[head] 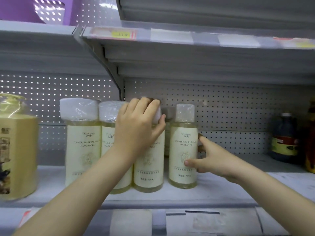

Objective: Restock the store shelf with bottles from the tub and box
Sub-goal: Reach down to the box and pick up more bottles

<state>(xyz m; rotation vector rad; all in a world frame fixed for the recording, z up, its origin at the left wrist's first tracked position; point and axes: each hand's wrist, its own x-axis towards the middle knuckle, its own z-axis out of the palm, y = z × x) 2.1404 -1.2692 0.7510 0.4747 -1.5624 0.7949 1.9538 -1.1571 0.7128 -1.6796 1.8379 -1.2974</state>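
Several pale yellow bottles with white caps and cream labels stand in a row on the grey shelf (pixel 221 188). My left hand (pixel 138 126) grips the cap of the third bottle (pixel 148 169) from above. My right hand (pixel 209 159) holds the right side of the fourth bottle (pixel 183 150), thumb on its label and fingers behind it. Two more bottles (pixel 83 150) stand to the left, the second partly hidden by my left arm. Another bottle stands behind, between the third and fourth, mostly hidden. The tub and box are out of view.
A large yellow jar (pixel 15 150) stands at the left end of the shelf. A dark bottle with a red and yellow label (pixel 283 138) and an orange bottle (pixel 310 143) stand at the right. An upper shelf (pixel 187 38) with price tags hangs overhead.
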